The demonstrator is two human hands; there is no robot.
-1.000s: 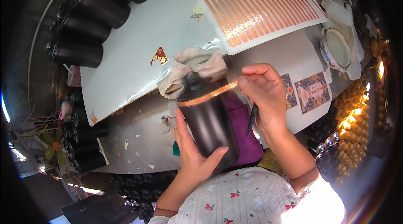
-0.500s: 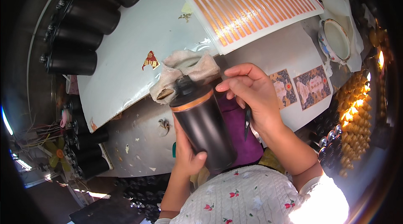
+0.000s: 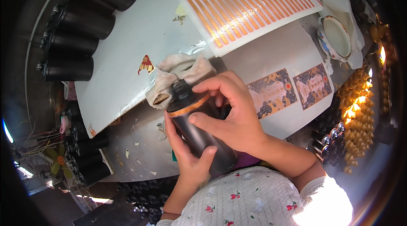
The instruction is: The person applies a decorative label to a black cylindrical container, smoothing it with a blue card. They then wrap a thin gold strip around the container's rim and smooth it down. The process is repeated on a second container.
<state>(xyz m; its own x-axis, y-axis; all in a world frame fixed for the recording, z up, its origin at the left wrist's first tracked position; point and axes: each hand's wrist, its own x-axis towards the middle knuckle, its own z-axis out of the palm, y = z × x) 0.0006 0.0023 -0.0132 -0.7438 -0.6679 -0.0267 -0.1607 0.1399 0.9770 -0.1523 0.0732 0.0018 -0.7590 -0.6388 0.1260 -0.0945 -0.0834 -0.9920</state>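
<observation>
A black cylindrical bottle (image 3: 191, 132) with a shiny orange-copper band (image 3: 186, 109) around its shoulder leans in front of my body, its black neck pointing away. My left hand (image 3: 191, 163) cups the body from the left and below, thumb along the near side. Round the upper right goes my right hand (image 3: 239, 120): its thumb presses the body just below the band, and its fingers curl over the shoulder beside the neck. Part of the band lies hidden behind those fingers. Right behind the neck is a crumpled pale cloth (image 3: 186, 67).
Beyond the cloth lies a sheet of orange strips (image 3: 243, 8) on a white board (image 3: 123, 56). Two patterned labels (image 3: 271, 93) lie to the right, near a white bowl (image 3: 322, 41). Black bottles (image 3: 70, 68) line the left edge; gold beadlike pieces (image 3: 356, 128) are at far right.
My right hand has moved left and down from beside the bottle onto its upper part. The dark, slim pointed tool seen under that hand earlier is now hidden. My left hand keeps its hold.
</observation>
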